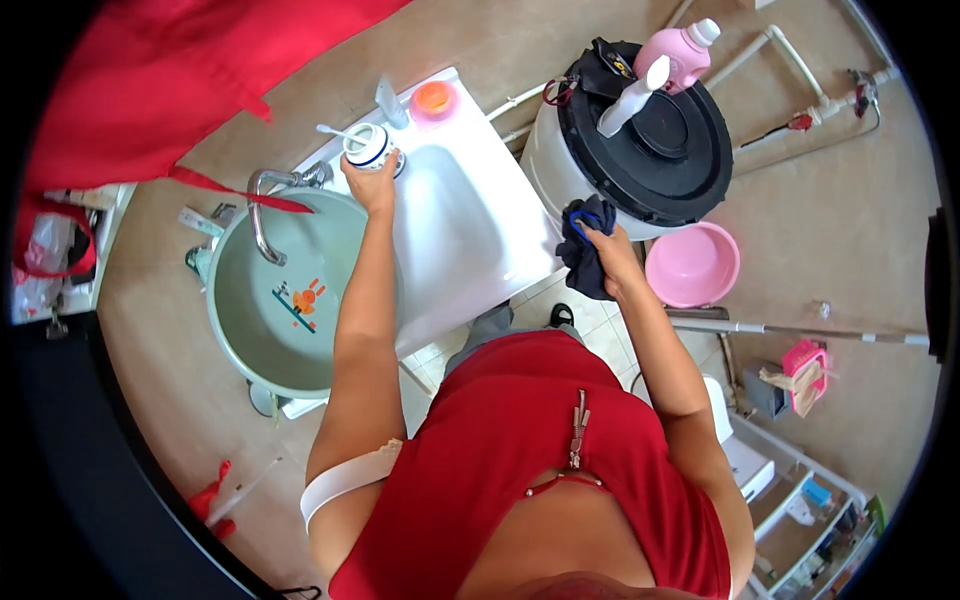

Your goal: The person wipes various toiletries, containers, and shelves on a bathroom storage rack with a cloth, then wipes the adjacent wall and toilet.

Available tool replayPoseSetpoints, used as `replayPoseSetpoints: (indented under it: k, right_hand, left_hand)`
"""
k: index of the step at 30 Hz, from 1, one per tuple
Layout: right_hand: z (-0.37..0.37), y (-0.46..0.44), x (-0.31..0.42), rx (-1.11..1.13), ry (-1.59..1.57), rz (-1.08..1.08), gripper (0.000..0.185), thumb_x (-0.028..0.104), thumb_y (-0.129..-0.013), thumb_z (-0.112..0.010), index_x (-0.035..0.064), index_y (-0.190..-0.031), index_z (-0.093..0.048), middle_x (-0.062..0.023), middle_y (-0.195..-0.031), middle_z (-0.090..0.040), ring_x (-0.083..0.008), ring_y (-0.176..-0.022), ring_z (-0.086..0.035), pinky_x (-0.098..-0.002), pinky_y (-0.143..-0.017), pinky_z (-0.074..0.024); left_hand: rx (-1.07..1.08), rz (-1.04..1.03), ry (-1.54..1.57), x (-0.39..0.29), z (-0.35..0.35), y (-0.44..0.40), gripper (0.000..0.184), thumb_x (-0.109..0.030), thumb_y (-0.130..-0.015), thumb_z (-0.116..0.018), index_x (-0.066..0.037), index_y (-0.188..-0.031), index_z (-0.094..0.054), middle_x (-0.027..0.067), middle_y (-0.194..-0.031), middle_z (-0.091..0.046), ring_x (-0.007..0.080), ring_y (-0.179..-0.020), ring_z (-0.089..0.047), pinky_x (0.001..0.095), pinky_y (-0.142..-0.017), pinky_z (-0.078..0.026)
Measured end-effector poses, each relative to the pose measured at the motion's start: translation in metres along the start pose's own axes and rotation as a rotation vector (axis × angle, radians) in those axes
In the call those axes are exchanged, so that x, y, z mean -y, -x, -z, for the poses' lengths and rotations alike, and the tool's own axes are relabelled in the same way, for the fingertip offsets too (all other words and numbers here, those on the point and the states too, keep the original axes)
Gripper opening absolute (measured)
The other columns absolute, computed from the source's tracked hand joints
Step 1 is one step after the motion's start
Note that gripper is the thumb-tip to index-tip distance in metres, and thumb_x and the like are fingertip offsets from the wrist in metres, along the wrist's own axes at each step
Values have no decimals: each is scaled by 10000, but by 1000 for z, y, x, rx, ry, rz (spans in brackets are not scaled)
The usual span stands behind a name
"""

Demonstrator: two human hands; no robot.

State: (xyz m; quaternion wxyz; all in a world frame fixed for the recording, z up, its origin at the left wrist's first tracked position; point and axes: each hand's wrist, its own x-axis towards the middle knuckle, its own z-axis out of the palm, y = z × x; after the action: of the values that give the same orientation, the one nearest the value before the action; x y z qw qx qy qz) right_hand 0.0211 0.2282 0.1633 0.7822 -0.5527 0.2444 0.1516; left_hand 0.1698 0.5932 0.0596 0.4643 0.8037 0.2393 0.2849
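Note:
At the back of the white sink, my left hand (372, 186) is closed round a white cup with a blue band (372, 150). A thin white-handled stick (340, 132), perhaps a toothbrush, leans out of the cup's mouth. My right hand (614, 258) grips a bunched dark navy cloth (586, 250) with a bright blue edge, beyond the sink's right corner. The cloth hangs beside the white barrel (548, 165). Just right of the cup stand a translucent bottle (391, 103) and a pink tub with an orange top (434, 100).
A green basin (240, 345) sits under the faucet (262, 225) on the left of the white sink (450, 215). On the barrel's black lid (700, 170) stand a pink bottle (678, 58) and a white bottle (632, 97). A pink basin (692, 265) lies to the right. Red fabric (180, 80) hangs upper left.

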Motion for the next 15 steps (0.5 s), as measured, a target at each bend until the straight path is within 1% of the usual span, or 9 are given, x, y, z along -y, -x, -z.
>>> replayPoseSetpoints:
  k: [2, 3, 5, 7, 8, 10, 11, 14, 15]
  right_hand:
    - [11, 10, -5, -65, -35, 23, 244, 103, -875, -644, 21, -1099, -593, -75, -888, -642, -188, -683, -654, -303, -575, -543]
    - [18, 14, -9, -100, -43, 15, 237, 103, -878, -638, 17, -1094, -592, -79, -881, -642, -189, -682, -656, -303, -576, -544]
    - [27, 23, -12, -169, -63, 13, 220, 107, -887, -619, 8, -1081, -588, -89, -876, -641, -196, -693, -666, -307, -577, -545]
    - [34, 33, -15, -219, -82, 21, 233, 119, -890, -617, 13, -1094, -580, -90, -876, -640, -204, -699, -670, -313, -578, -545]
    - [37, 37, -16, -246, -98, 25, 239, 120, -889, -618, 14, -1099, -577, -89, -875, -639, -206, -702, -670, -314, -577, -544]
    - [43, 43, -16, -274, -115, 30, 242, 121, -887, -623, 15, -1100, -574, -87, -874, -638, -208, -708, -671, -314, -574, -542]
    - [46, 48, -15, -296, -126, 36, 244, 121, -886, -625, 16, -1100, -573, -85, -874, -638, -209, -711, -671, -314, -572, -540]
    - [64, 54, -23, -311, -144, 70, 248, 132, -867, -659, 13, -1070, -578, -79, -858, -633, -183, -708, -658, -315, -563, -527]
    - [69, 57, -23, -316, -132, 35, 250, 139, -860, -669, 9, -1056, -584, -78, -851, -631, -172, -699, -651, -315, -564, -525]
  left_hand:
    - [-53, -56, -55, 16, -11, -14, 981, -292, -582, -894, 28, -1344, -365, 223, -1273, -524, 354, -1184, -527, 399, -1021, -408]
    - [-83, -57, -78, 18, -16, -20, 1012, -325, -565, -916, 39, -1336, -370, 213, -1248, -550, 343, -1156, -556, 395, -1014, -426]
    - [-111, -61, -31, 40, -29, -32, 1005, -287, -554, -919, 36, -1330, -369, 207, -1245, -549, 341, -1155, -559, 391, -1012, -429]
    - [-155, -76, -17, 43, -38, -35, 977, -257, -564, -910, 31, -1326, -371, 202, -1244, -549, 335, -1154, -560, 386, -1012, -431]
    - [-150, -71, -26, 43, -42, -37, 995, -272, -562, -916, 41, -1328, -363, 207, -1257, -536, 331, -1162, -552, 385, -1019, -424]
    - [-131, -70, 58, 41, -49, -37, 984, -243, -571, -901, 36, -1334, -346, 216, -1269, -518, 374, -1179, -529, 414, -1036, -407]
    - [-153, -103, -37, 40, -52, -36, 966, -233, -594, -893, 35, -1339, -339, 221, -1284, -506, 376, -1178, -527, 421, -1040, -401]
    - [-64, -104, 308, 48, -62, -37, 831, -161, -643, -861, 29, -1292, -376, 198, -1259, -521, 323, -1113, -563, 437, -995, -449]
    - [-27, -104, 366, 54, -68, -40, 823, -185, -653, -851, 38, -1291, -381, 209, -1244, -525, 335, -1099, -565, 447, -978, -454]
